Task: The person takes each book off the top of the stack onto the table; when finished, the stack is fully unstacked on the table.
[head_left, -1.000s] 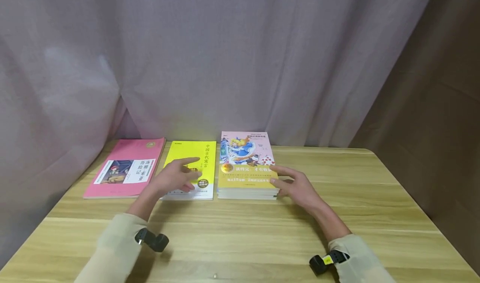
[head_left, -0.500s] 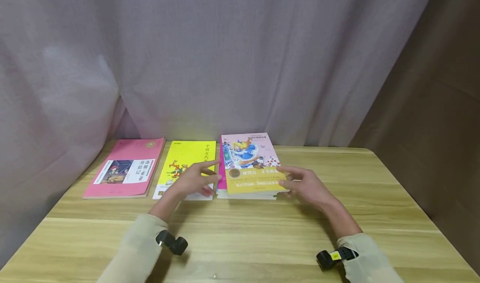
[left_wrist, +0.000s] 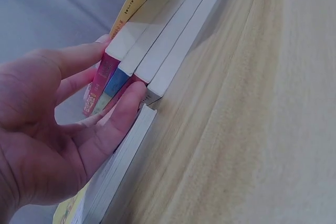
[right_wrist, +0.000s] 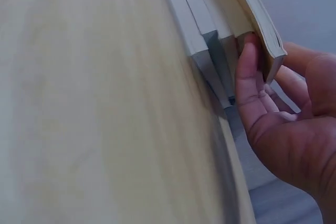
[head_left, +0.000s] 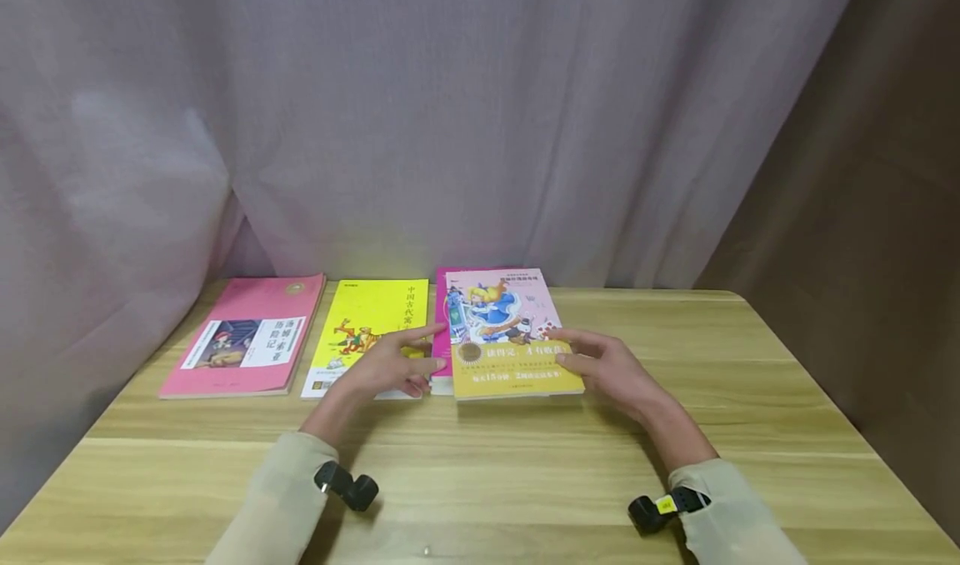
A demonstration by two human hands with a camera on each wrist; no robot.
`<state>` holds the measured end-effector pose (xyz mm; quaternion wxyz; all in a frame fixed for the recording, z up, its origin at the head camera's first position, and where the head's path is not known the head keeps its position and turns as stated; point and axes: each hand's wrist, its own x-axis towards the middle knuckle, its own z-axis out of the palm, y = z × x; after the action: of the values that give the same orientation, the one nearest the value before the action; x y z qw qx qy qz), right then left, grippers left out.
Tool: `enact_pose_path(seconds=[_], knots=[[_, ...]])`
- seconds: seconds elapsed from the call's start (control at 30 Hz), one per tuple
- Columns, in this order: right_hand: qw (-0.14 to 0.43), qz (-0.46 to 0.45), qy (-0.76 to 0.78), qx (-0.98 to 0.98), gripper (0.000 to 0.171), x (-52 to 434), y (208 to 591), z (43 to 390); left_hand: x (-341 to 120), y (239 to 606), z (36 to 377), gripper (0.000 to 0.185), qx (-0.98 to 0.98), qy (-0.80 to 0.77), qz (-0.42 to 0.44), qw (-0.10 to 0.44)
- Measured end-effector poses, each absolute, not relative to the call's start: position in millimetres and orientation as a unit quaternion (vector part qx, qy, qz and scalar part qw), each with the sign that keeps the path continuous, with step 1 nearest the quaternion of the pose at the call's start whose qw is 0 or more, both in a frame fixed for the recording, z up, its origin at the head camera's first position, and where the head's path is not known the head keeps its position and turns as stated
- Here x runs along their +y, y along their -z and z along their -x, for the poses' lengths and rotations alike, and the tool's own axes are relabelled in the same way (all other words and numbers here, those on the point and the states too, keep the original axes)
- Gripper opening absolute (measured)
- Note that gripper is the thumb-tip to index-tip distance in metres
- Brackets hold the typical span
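Three separate lots of books are seen laid along the far side of the wooden table (head_left: 750,398): one pink book (head_left: 243,338) at the far left, one yellow book (head_left: 371,336) beside it, and a stack (head_left: 444,357) just right of that. In the left wrist view four spines can be counted in the stack (left_wrist: 152,61), stepped one over another.

The top book (head_left: 508,340), with a cartoon cover and a yellow lower band, is seen shifted to the near right, so that a strip of magenta cover is exposed beneath it at the left and far edges.

The left hand (head_left: 393,365) is held with fingers extended and loosely spread; its fingertips (left_wrist: 131,95) are pressed against the left side of the stack, and the hand lies over the near right corner of the yellow book. The right hand (head_left: 611,365) is set against the right edge of the top book (right_wrist: 257,19), which is gripped there: fingers (right_wrist: 249,72) are tucked under its raised edge, the thumb laid over the cover.

A grey curtain (head_left: 450,115) is hung behind the table, and a brown panel (head_left: 862,215) is seen at the right. A small black device is worn on each wrist, left (head_left: 347,487) and right (head_left: 663,508), at cream sleeves. The near half of the table lies between the person and the books.
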<state>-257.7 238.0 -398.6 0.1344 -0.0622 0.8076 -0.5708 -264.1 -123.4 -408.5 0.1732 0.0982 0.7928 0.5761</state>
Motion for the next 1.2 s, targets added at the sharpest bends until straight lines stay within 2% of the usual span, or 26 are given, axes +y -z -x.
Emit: enact_pose_path(seconds=[0.23, 0.53, 1.2], knots=[[0.167, 0.061, 0.627, 0.758, 0.065, 239.4, 396.8, 256.3, -123.5, 408.9, 264.8, 0.07, 0.797, -0.569, -0.102, 0.176], [0.159, 0.048, 0.653, 0.739, 0.067, 237.0, 396.5, 259.2, -123.6, 406.8, 264.1, 0.071, 0.802, -0.562, -0.095, 0.18], [0.056, 0.079, 0.638, 0.764, 0.065, 262.0, 356.1, 249.5, -124.2, 412.4, 267.0, 0.072, 0.798, -0.567, -0.102, 0.177]])
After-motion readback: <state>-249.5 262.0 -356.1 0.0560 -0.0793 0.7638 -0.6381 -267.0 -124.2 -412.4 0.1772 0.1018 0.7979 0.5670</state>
